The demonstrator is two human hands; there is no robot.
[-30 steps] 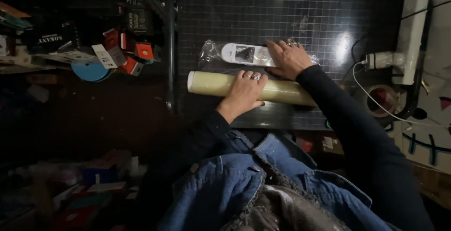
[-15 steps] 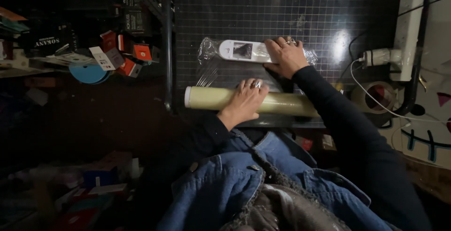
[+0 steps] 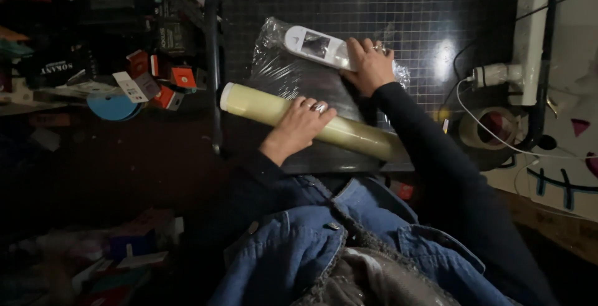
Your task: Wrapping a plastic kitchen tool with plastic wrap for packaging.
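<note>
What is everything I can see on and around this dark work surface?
roll of clear film: one, pale yellow, lying across the near part of the mat
white flat device: one, white with a dark window, under stretched film at mid-mat
cutting mat: one, black with a pale grid, top centre
tape roll: one, brown, right of the mat
white plug and cable: one, right edge
small boxes: several, red, white and black, left of the mat
blue disc: one, far left
left hand: on the roll
right hand: pressing the device
</note>
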